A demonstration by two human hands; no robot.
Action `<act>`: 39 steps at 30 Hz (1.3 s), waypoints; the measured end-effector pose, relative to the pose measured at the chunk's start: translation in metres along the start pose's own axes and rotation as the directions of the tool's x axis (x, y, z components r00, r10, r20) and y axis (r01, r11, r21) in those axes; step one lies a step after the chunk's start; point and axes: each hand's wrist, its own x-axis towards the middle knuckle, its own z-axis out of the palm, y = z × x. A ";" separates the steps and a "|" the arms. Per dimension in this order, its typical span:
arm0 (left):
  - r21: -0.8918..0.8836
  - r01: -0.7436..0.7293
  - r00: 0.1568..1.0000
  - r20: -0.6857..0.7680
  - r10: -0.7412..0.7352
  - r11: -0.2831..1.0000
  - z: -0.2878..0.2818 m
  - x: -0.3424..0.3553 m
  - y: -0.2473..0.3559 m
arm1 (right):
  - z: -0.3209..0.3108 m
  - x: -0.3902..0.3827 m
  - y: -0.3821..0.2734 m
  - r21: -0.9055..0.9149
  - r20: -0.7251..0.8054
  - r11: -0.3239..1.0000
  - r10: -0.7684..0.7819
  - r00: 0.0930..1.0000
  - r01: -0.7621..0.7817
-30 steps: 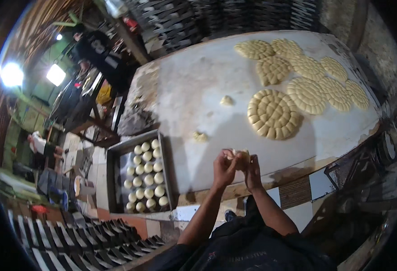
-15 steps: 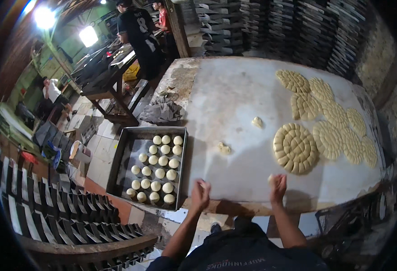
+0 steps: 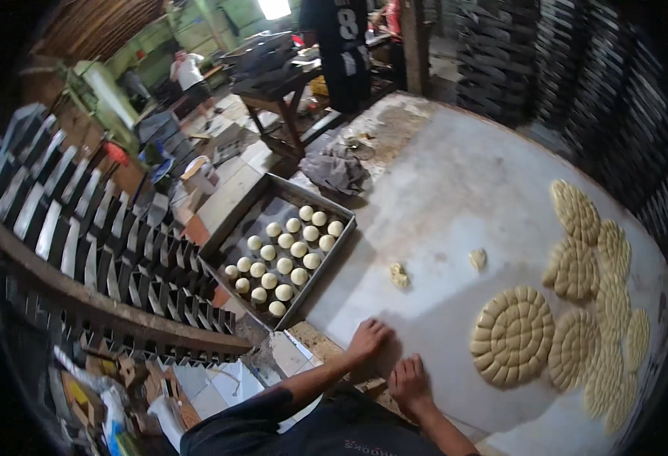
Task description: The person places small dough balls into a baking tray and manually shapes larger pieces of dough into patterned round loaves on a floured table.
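My left hand (image 3: 371, 340) rests on the white-topped table near its front edge, fingers curled down and closed. Close beside it, my right hand (image 3: 411, 382) is cupped against the same surface, knuckles up. What lies under either palm is hidden. Beyond them are two small loose scraps of dough, one crumpled scrap (image 3: 399, 275) and one smoother lump (image 3: 478, 259). To the right sits a large round of dough (image 3: 512, 337) cut into rings of small pieces. A dark metal tray (image 3: 231, 220) to the left holds several round dough balls (image 3: 284, 266).
More flattened, cut dough rounds (image 3: 572, 271) cover the table's right side. A grey cloth (image 3: 336, 169) lies at its far left corner. Stacked metal pans (image 3: 106, 251) stand on a rack at left, with more stacks (image 3: 497, 61) behind. Two people (image 3: 347, 57) (image 3: 189, 74) are farther back.
My view has swung left. Both hands, raised apart at the table's edge before, are now down on the tabletop close together. The pale bit by my right hand is no longer visible.
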 end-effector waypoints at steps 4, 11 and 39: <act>-0.079 -0.063 0.988 0.134 0.073 0.995 -0.049 -0.023 -0.084 | 0.001 -0.036 0.090 -0.011 0.062 0.999 -0.044 0.997 0.045; -0.273 0.270 0.939 -0.139 -0.315 0.924 -0.055 0.084 0.006 | 0.020 0.054 0.056 0.002 -0.094 0.971 0.238 0.967 -0.239; -0.714 0.048 0.997 -0.008 -0.077 0.699 -0.197 0.014 -0.076 | 0.076 0.203 0.058 0.080 -0.324 0.840 0.531 0.783 -0.537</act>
